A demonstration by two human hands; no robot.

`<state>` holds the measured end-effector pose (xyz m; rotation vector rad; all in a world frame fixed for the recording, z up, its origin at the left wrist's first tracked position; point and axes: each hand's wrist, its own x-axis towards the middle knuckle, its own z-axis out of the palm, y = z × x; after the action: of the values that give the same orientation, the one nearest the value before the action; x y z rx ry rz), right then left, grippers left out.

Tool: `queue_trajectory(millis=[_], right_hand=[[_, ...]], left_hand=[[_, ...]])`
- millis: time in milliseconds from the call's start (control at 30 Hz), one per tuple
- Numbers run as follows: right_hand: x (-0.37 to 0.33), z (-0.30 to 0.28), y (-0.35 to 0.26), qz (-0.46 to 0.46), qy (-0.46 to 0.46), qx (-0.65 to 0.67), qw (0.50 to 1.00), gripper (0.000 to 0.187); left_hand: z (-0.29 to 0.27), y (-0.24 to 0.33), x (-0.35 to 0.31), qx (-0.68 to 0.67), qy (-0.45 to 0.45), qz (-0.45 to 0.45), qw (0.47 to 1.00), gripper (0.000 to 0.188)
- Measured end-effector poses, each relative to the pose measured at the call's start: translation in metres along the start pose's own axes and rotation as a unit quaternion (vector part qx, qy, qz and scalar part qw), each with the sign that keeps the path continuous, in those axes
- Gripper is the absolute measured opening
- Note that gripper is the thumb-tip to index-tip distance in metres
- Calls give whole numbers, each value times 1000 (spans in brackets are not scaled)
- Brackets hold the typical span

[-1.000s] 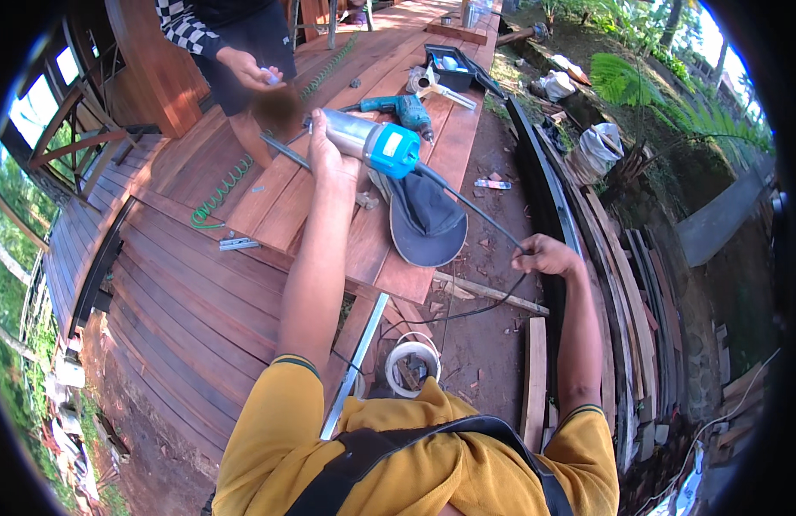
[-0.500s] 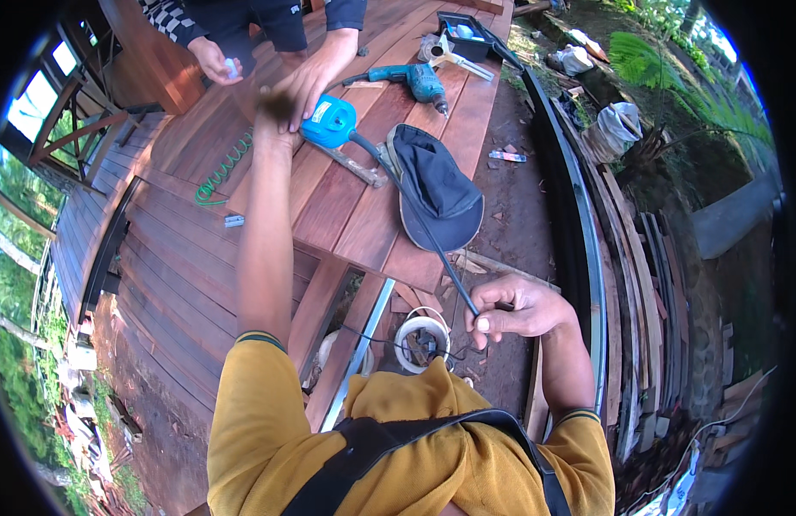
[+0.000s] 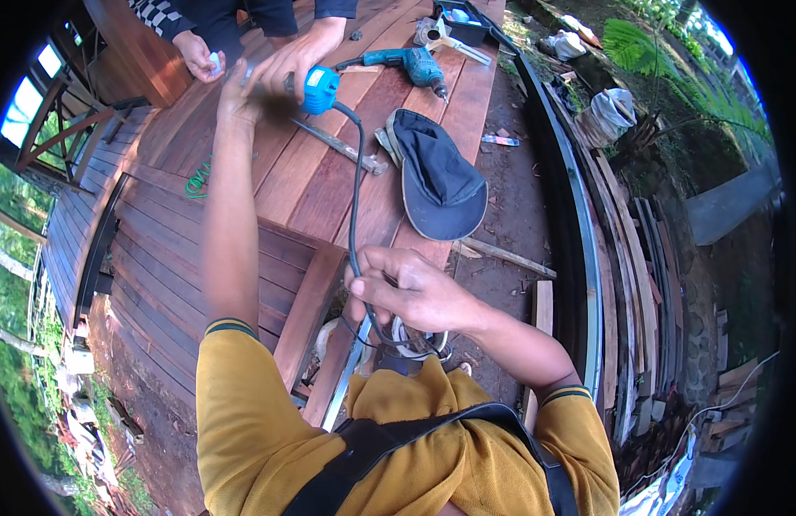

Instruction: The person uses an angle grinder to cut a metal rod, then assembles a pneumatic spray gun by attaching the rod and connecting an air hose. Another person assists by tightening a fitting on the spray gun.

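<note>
My right hand [image 3: 407, 288] is closed around the dark power cord [image 3: 357, 189] of a blue power tool [image 3: 321, 89], above the near edge of the planks. Stretched out to the far left, my left hand [image 3: 236, 101] is beside that tool, one finger pointing up. Blur covers its inner side, so its grip cannot be made out. A co-worker's hand [image 3: 295, 62] rests over the tool from the far side. The co-worker's other hand [image 3: 200, 57] holds a small pale object. A dark cap [image 3: 441, 176] lies right of the cord, beside a hammer-like tool [image 3: 346, 148].
A teal drill [image 3: 415, 69] lies farther back on the planks [image 3: 316, 202], near a black tray [image 3: 474, 30]. At left is a green coiled line [image 3: 197, 181]. A white bucket [image 3: 407, 344] stands below my right hand. Stacked boards [image 3: 630, 292] run along the right.
My right hand has moved left with the cord, which now hangs in a curve. The blue tool has turned and shifted slightly left and away. My left hand has also moved left and away.
</note>
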<state>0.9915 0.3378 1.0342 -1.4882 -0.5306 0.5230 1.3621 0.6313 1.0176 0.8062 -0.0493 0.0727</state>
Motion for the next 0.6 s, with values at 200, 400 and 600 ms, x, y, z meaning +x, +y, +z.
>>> queue_trajectory(millis=[200, 400, 600], right_hand=[[83, 23, -4, -83, 96, 71, 989, 22], [167, 8, -15, -120, 196, 186, 955, 20], [252, -34, -22, -162, 210, 284, 921, 28]], left_hand=[[16, 14, -23, -123, 12, -81, 989, 71], [12, 15, -77, -24, -37, -111, 993, 91], [-15, -9, -230, 49, -212, -121, 968, 92]])
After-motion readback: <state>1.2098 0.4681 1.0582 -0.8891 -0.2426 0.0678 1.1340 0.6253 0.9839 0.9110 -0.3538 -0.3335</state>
